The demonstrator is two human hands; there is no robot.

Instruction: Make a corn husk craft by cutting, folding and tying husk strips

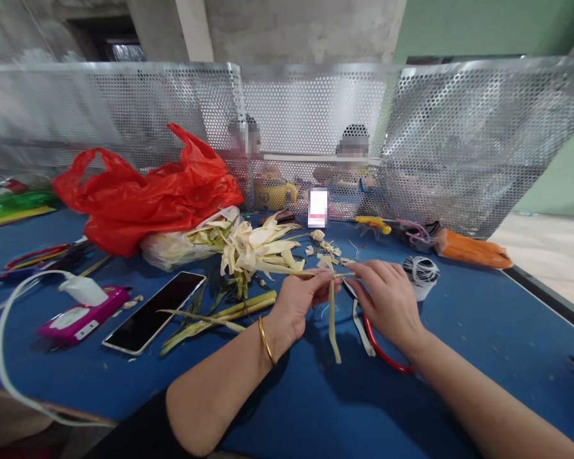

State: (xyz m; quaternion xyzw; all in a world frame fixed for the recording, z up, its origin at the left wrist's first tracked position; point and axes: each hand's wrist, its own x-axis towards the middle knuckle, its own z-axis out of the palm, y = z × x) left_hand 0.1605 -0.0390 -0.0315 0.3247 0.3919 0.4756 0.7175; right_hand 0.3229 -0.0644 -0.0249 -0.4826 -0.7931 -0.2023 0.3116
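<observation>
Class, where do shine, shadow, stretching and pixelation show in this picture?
In the head view, highlights gleam on the red bag; soft shadow darkens the blue table below the left hand; the mesh partition looks stretched at right; pixelation covers two heads behind it and a white rectangle.

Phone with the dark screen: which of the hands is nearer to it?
Left. The left hand is to the phone's right, beyond some stalks; the right hand is farther right, past the left one.
</observation>
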